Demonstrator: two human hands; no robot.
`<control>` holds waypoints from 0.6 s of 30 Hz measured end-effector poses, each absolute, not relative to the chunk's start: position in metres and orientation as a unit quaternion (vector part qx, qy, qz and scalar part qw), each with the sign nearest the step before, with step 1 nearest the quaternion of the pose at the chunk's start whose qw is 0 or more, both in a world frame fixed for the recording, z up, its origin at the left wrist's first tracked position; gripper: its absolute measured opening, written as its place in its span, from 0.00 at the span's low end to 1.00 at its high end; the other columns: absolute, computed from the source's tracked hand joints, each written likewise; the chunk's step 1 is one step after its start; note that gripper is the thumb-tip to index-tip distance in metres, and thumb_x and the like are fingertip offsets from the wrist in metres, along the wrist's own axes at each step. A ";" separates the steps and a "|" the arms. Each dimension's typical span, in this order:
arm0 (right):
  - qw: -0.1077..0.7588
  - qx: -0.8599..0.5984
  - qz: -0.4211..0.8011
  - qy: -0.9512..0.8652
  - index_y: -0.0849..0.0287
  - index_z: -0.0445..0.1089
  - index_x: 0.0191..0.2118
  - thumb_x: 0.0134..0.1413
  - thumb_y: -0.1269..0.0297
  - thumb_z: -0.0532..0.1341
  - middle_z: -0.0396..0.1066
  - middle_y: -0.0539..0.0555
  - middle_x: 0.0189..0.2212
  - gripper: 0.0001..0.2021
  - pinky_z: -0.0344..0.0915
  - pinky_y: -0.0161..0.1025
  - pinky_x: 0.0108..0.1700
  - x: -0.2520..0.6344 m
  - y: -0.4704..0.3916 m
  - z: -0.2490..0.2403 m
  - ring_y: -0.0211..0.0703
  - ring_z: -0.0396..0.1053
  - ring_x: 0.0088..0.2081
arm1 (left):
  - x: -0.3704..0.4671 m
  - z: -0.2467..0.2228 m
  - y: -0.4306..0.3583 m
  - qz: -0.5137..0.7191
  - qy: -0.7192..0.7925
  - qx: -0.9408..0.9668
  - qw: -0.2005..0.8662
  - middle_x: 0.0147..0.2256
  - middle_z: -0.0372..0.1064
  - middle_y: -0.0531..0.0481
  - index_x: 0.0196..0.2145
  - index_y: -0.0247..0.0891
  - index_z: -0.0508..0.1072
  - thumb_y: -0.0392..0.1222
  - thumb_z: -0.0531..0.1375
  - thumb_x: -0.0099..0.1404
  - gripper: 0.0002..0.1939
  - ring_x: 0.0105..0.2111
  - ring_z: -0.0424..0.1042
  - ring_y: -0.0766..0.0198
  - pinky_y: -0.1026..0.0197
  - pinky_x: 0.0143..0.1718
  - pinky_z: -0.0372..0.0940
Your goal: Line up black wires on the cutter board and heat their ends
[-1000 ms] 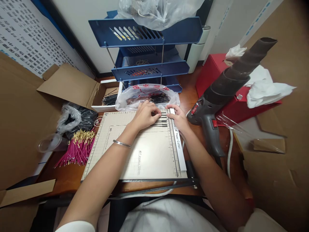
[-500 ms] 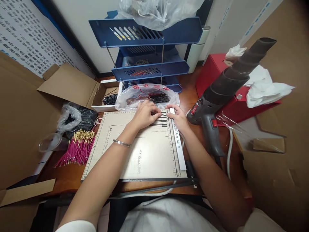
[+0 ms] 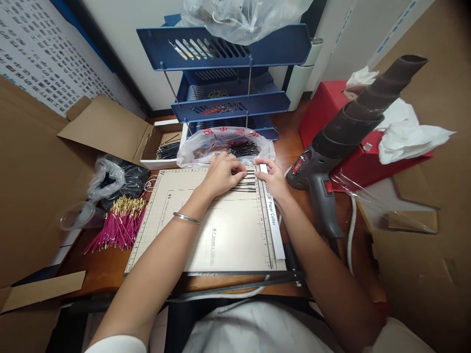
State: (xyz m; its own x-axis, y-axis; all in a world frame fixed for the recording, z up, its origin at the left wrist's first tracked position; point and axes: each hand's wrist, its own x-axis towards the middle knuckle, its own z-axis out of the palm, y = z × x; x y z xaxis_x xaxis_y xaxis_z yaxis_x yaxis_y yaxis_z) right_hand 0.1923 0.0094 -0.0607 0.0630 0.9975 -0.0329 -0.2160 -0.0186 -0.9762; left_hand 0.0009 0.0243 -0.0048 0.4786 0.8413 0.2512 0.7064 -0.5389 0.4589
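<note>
A beige paper cutter board lies on the wooden desk. Several thin black tubes lie in a row at its far right corner, against the white ruler strip. My left hand presses its fingertips down on the tubes. My right hand rests on the ruler strip beside them, fingers touching the tube ends. A clear plastic bag with more black tubes sits just behind both hands.
A grey heat gun stands right of the board, next to a red box. Magenta wires with gold tips lie left of the board. A blue tiered tray rack stands behind; cardboard boxes line both sides.
</note>
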 end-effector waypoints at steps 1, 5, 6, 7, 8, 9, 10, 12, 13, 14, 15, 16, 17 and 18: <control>0.562 -0.465 0.542 -0.418 0.52 0.72 0.43 0.34 0.62 0.70 0.78 0.53 0.47 0.23 0.63 0.55 0.67 0.192 0.009 -0.060 0.54 0.73 0.54 | 0.001 -0.005 0.024 0.228 0.457 0.847 0.148 0.37 0.78 0.46 0.36 0.41 0.83 0.42 0.65 0.69 0.07 0.44 0.67 0.51 0.46 0.50 0.57; 0.560 -0.470 0.539 -0.418 0.52 0.72 0.42 0.35 0.63 0.69 0.78 0.53 0.47 0.21 0.63 0.56 0.67 0.191 0.009 -0.058 0.55 0.73 0.56 | 0.001 -0.005 0.024 0.229 0.459 0.846 0.146 0.38 0.78 0.46 0.35 0.41 0.83 0.44 0.64 0.69 0.08 0.44 0.67 0.51 0.46 0.51 0.57; 0.560 -0.472 0.539 -0.417 0.52 0.72 0.42 0.34 0.63 0.69 0.78 0.52 0.47 0.21 0.63 0.55 0.67 0.191 0.009 -0.057 0.55 0.73 0.56 | 0.001 -0.005 0.024 0.228 0.460 0.846 0.146 0.38 0.78 0.46 0.35 0.41 0.83 0.44 0.64 0.69 0.08 0.44 0.67 0.51 0.46 0.51 0.57; 0.559 -0.474 0.539 -0.415 0.52 0.72 0.42 0.34 0.63 0.68 0.79 0.52 0.47 0.21 0.64 0.55 0.66 0.191 0.009 -0.057 0.55 0.73 0.55 | 0.001 -0.005 0.024 0.228 0.460 0.846 0.146 0.38 0.78 0.46 0.35 0.41 0.83 0.44 0.64 0.69 0.08 0.44 0.67 0.51 0.46 0.51 0.57; 0.557 -0.475 0.540 -0.414 0.52 0.73 0.42 0.35 0.63 0.68 0.79 0.52 0.47 0.21 0.64 0.55 0.66 0.191 0.008 -0.056 0.55 0.73 0.55 | 0.001 -0.005 0.023 0.228 0.460 0.846 0.145 0.37 0.78 0.46 0.35 0.41 0.83 0.44 0.64 0.69 0.08 0.44 0.67 0.51 0.46 0.50 0.57; 0.555 -0.477 0.541 -0.416 0.52 0.73 0.42 0.35 0.63 0.67 0.79 0.52 0.47 0.21 0.65 0.54 0.65 0.191 0.008 -0.056 0.54 0.73 0.54 | 0.001 -0.005 0.023 0.228 0.460 0.846 0.145 0.37 0.78 0.46 0.36 0.41 0.83 0.44 0.64 0.69 0.08 0.44 0.67 0.51 0.46 0.50 0.57; 0.552 -0.478 0.540 -0.418 0.52 0.73 0.42 0.35 0.63 0.67 0.79 0.51 0.47 0.21 0.65 0.54 0.63 0.192 0.008 -0.055 0.54 0.73 0.53 | 0.001 -0.005 0.023 0.229 0.460 0.845 0.145 0.37 0.78 0.46 0.36 0.42 0.83 0.44 0.64 0.69 0.08 0.44 0.67 0.51 0.46 0.50 0.57; 0.547 -0.479 0.538 -0.426 0.52 0.73 0.43 0.36 0.63 0.65 0.78 0.51 0.47 0.21 0.66 0.53 0.62 0.193 0.008 -0.055 0.54 0.73 0.51 | 0.001 -0.004 0.022 0.231 0.462 0.844 0.145 0.38 0.78 0.46 0.36 0.42 0.83 0.44 0.64 0.70 0.08 0.44 0.67 0.51 0.46 0.50 0.57; 0.547 -0.478 0.537 -0.428 0.51 0.73 0.43 0.36 0.63 0.65 0.78 0.51 0.47 0.21 0.66 0.53 0.62 0.193 0.008 -0.056 0.54 0.73 0.51 | 0.000 -0.004 0.021 0.234 0.462 0.843 0.147 0.38 0.78 0.47 0.36 0.42 0.83 0.44 0.64 0.70 0.08 0.44 0.67 0.51 0.46 0.50 0.57; 0.547 -0.476 0.538 -0.429 0.51 0.73 0.43 0.35 0.62 0.66 0.78 0.51 0.46 0.21 0.65 0.53 0.63 0.193 0.008 -0.056 0.54 0.72 0.52 | 0.000 -0.003 0.021 0.237 0.461 0.842 0.148 0.38 0.78 0.47 0.36 0.42 0.83 0.44 0.64 0.70 0.08 0.44 0.67 0.51 0.46 0.51 0.57; 0.548 -0.474 0.541 -0.428 0.51 0.72 0.43 0.35 0.62 0.67 0.78 0.51 0.47 0.22 0.64 0.53 0.64 0.194 0.008 -0.057 0.54 0.72 0.52 | -0.001 -0.003 0.020 0.242 0.459 0.842 0.149 0.38 0.78 0.47 0.36 0.42 0.83 0.44 0.64 0.70 0.08 0.44 0.67 0.51 0.46 0.51 0.57; 0.548 -0.470 0.544 -0.427 0.51 0.72 0.44 0.34 0.62 0.68 0.77 0.52 0.47 0.23 0.63 0.54 0.64 0.194 0.008 -0.057 0.54 0.72 0.53 | -0.001 -0.002 0.020 0.246 0.455 0.842 0.150 0.38 0.78 0.47 0.36 0.41 0.83 0.44 0.64 0.70 0.08 0.44 0.67 0.51 0.46 0.51 0.57; 0.548 -0.468 0.546 -0.428 0.51 0.72 0.44 0.33 0.62 0.69 0.77 0.52 0.47 0.24 0.63 0.54 0.65 0.194 0.008 -0.058 0.54 0.72 0.53 | -0.002 -0.002 0.019 0.248 0.449 0.845 0.151 0.38 0.78 0.47 0.36 0.41 0.83 0.44 0.64 0.70 0.08 0.44 0.67 0.51 0.46 0.51 0.57; 0.548 -0.466 0.546 -0.431 0.51 0.72 0.45 0.33 0.61 0.69 0.77 0.52 0.47 0.26 0.63 0.54 0.65 0.195 0.008 -0.059 0.54 0.72 0.52 | -0.003 -0.001 0.018 0.247 0.443 0.848 0.153 0.38 0.78 0.47 0.35 0.41 0.82 0.44 0.64 0.70 0.08 0.44 0.68 0.51 0.46 0.51 0.57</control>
State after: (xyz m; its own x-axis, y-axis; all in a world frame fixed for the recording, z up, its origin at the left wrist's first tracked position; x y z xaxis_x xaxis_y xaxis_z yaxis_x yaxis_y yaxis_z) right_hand 0.1945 0.0081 -0.0587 0.0333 0.9988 -0.0367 -0.1971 -0.0294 -0.9799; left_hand -0.0026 0.0182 -0.0014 0.4843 0.8276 0.2838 0.6760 -0.5598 0.4792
